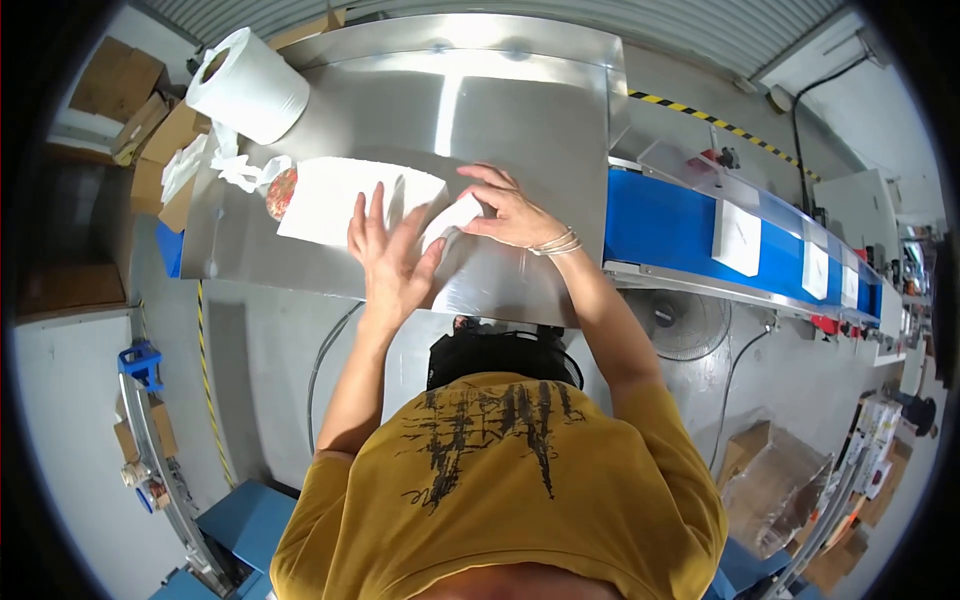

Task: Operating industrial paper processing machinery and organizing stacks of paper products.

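Note:
A white sheet (335, 190), perhaps paper or a wipe, lies on the steel worktable (530, 120). From its left end peeks a rounded, red mottled thing (282, 194); its kind is unclear. My left hand (392, 262) rests with spread fingers over the sheet's right part, holding nothing I can see. Between the thumb and fingers of my right hand (510, 215) is a small white folded piece (455, 219). Whether this piece joins the sheet is hidden by my left hand.
A large white roll (260, 90) stands at the table's far left, crumpled white scraps (235, 170) below it. Right of the table runs a blue conveyor belt (660, 220) carrying white boxes (737, 238). A floor fan (680, 325) sits under the conveyor. Cardboard boxes (165, 140) flank the left side.

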### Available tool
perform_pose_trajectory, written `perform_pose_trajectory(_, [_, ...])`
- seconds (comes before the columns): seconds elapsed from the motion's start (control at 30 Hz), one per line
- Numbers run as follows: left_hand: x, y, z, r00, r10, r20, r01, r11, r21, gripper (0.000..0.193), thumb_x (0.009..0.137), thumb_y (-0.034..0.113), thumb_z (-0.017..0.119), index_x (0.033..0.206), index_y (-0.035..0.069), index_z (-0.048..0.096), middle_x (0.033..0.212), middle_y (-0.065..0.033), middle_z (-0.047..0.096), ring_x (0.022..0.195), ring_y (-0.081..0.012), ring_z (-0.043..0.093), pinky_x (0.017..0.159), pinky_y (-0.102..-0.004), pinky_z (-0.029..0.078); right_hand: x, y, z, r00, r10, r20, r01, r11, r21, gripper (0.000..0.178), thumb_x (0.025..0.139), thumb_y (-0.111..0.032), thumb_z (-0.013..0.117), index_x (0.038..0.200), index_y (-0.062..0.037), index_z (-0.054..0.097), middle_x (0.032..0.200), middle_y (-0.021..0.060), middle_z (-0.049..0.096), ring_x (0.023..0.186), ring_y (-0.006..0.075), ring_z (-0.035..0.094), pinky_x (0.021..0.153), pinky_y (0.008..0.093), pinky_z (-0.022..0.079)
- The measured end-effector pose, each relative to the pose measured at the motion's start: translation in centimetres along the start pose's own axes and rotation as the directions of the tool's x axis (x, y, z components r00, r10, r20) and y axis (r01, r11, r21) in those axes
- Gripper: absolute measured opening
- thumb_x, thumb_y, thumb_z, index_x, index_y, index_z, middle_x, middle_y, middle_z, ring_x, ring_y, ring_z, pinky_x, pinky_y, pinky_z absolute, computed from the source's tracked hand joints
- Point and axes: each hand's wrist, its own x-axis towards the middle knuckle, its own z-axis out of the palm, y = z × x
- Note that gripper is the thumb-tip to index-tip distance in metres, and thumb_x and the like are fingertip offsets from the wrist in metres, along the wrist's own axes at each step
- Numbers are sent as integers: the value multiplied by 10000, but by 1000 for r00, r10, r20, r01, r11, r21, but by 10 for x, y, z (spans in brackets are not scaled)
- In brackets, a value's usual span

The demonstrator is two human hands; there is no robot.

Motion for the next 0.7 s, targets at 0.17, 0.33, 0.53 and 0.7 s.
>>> perform_pose_trajectory(0.17, [-5, -20, -2, 995, -97, 0, 96, 987, 127, 364, 862, 158, 641, 1222, 119, 608, 1434, -171, 370, 1360, -376, 278, 1090, -488, 250, -69, 16, -27, 665, 744, 62, -535, 417, 735, 419, 936, -328, 591, 1173, 13, 536, 1109, 81, 605, 1012, 187, 569, 946, 302, 428])
perform_pose_trajectory(0.33, [-5, -19, 4, 997, -57, -52, 61, 995, 79, 327, 803, 58, 664, 1129, 91, 658, 1369, -176, 444, 1309, -400, 336, 1063, -506, 272, -169, 72, -117, 212, 945, -249, -871, 298, 390, 524, 879, -409, 632, 1199, 0, 567, 1142, 202, 623, 1051, 280, 586, 901, 344, 435])
perform_pose_trajectory(0.53, [-6, -19, 4, 998, 10, -62, -7, 999, 37, 323, 757, 46, 686, 1069, 126, 697, 1418, -157, 406, 1353, -395, 275, 1078, -523, 207, -131, 45, -114, 562, 592, -578, -822, 477, -311, 478, 753, -324, 748, 1123, -60, 599, 1123, 161, 611, 1063, 334, 566, 913, 405, 444])
perform_pose_trajectory(0.7, [-4, -24, 4, 997, 75, -20, -74, 997, 15, 309, 758, 72, 687, 1054, 158, 705, 1445, -163, 369, 1372, -407, 228, 1078, -540, 178, 3, -24, -23, 878, 434, 202, -478, 813, 332, 570, 757, -189, 780, 1262, -90, 535, 1343, 102, 469, 1151, 254, 526, 909, 342, 473])
